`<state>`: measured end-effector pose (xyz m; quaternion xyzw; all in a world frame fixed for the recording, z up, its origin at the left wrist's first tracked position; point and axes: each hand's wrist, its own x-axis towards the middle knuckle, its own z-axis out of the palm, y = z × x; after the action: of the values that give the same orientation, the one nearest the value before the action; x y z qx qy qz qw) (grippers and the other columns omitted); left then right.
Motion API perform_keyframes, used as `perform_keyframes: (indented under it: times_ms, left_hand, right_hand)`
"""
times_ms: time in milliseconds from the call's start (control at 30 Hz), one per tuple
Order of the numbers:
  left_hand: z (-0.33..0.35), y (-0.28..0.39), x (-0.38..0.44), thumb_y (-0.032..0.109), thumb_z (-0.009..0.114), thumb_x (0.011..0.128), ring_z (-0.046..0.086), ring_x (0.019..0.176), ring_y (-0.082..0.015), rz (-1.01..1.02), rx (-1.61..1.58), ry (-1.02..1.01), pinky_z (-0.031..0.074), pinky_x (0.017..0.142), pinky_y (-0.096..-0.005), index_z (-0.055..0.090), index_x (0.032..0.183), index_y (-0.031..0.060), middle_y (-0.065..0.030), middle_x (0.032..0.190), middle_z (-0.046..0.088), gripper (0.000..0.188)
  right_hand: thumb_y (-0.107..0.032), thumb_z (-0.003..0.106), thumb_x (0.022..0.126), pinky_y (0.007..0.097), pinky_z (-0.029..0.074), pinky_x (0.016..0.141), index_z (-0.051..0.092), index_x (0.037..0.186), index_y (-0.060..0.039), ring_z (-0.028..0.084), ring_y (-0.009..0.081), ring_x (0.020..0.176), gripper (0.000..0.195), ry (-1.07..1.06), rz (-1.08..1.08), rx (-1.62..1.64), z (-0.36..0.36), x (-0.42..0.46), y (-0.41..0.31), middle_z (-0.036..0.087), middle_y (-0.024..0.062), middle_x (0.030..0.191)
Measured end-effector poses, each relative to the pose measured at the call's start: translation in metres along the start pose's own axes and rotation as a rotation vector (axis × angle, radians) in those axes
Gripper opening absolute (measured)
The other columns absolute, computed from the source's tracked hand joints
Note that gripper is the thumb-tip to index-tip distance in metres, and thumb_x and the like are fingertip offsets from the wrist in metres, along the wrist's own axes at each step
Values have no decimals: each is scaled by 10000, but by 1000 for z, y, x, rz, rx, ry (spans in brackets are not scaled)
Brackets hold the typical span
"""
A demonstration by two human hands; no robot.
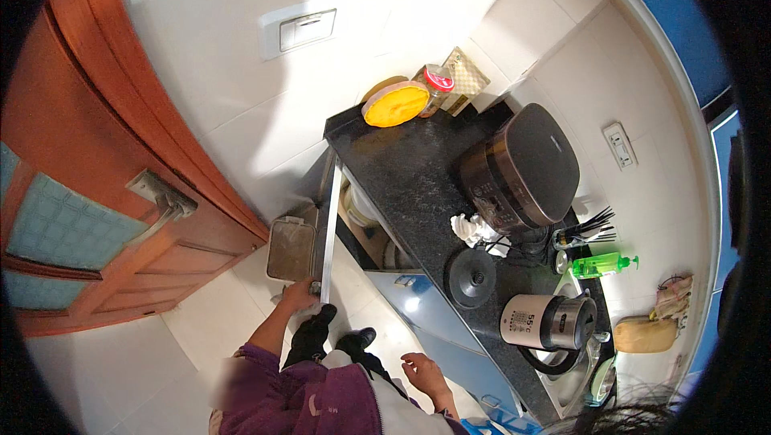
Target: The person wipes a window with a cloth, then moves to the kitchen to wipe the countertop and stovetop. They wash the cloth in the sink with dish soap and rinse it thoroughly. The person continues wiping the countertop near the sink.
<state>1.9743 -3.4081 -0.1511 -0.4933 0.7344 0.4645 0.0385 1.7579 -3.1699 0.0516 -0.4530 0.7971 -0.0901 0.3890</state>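
Note:
My left hand (pixel 299 295) is at the outer edge of an open cabinet door (pixel 329 236), its fingers on the door's metal handle (pixel 315 288). The door stands swung out from the base cabinet under a black stone countertop (pixel 397 158). Inside the opening, a pale rounded container (pixel 359 205) is partly visible; the deeper part of the cabinet is dark. My right hand (pixel 426 372) hangs low in front of the blue cabinet fronts (pixel 421 308), fingers apart and holding nothing. A lidded bin (pixel 291 248) is just beyond the door, close to my left hand.
A rice cooker (pixel 530 164), black lid (pixel 471 277), crumpled tissue (pixel 476 233) and electric kettle (pixel 545 323) stand on the counter. A yellow round object (pixel 396 105) and red-lidded jar (pixel 437 88) lean near the wall. Right are a green pump bottle (pixel 599 265) and sink (pixel 563 390). Left stands a wooden door (pixel 199 254).

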Motion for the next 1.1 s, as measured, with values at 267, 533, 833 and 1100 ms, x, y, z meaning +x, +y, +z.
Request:
perform_keyframes:
  times_ms: [267,533,833,1100]
  left_hand:
    - [-7,16,-7,366,626,561,538,892,-319,-37,-10,-61,417,751,-409,443,1131,156,-159,961,567,634]
    - [-8,10,-21,354,576,638,551,840,-332,-37,-88,-13,421,699,-414,377,1162,170,-176,889,576,590]
    - [-1,4,-16,337,584,641,558,819,-330,-52,-95,2,422,670,-416,349,1171,192,-161,865,583,597]
    - [-5,10,-18,334,575,657,560,805,-334,-49,-40,-51,424,672,-427,352,1149,198,-163,856,583,557]
  right_hand:
    - [-180,526,745,341,463,648,568,906,-85,575,260,723,191,-32,4,-43,6,-1,2,579,130,862]
    - [-148,556,728,335,451,624,563,933,-66,567,240,675,221,-56,-147,-146,1,42,-14,559,137,875]
    - [-87,556,714,345,457,643,401,1111,-30,563,279,738,430,66,-293,-327,-7,121,-14,377,189,1125]
    - [-223,544,702,425,447,688,217,1266,-44,538,356,868,676,117,219,-680,-13,185,-15,244,196,1278]
